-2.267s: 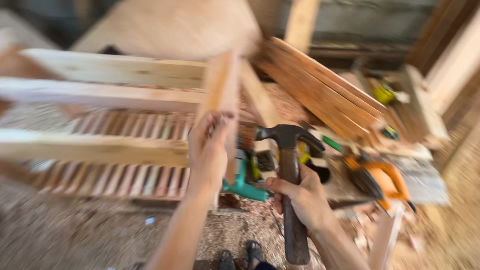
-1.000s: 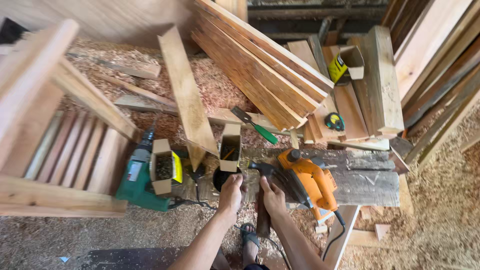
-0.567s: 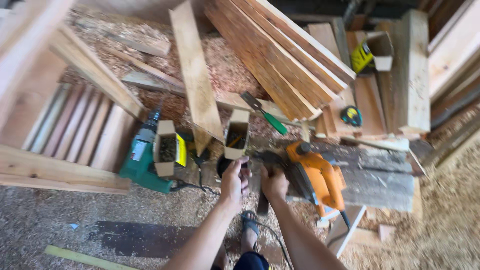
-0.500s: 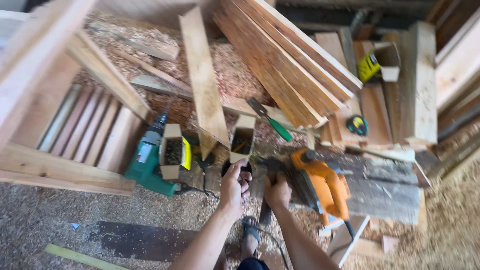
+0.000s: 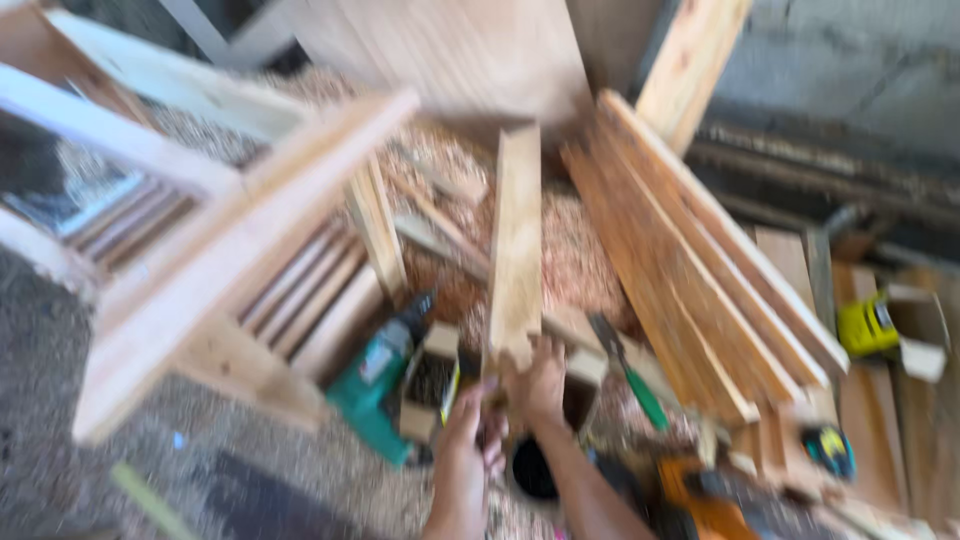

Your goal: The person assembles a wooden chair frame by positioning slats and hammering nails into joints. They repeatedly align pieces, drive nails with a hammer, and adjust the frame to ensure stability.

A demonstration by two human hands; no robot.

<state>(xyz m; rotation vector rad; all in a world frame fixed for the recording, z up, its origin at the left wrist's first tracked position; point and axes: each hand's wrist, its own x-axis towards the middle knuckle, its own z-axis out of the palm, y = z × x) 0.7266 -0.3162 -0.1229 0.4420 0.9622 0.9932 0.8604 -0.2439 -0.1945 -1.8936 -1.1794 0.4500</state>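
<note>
Wooden frame (image 5: 230, 260) lies at left on the sawdust. Green drill (image 5: 385, 385) and small open box (image 5: 432, 385) sit beside the left hand (image 5: 465, 455); grip state cannot be determined through blur. Right hand (image 5: 538, 385) touches the near end of the upright plank (image 5: 515, 240); closure unclear. Risk: the plank may tip onto the stacked boards (image 5: 700, 270) if poorly gripped.

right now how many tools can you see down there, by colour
green drill: 1
green-handled chisel: 1
orange power tool: 1
yellow tool in the box: 1
yellow and black tape measure: 1
total: 5, though the picture is blurred
</note>
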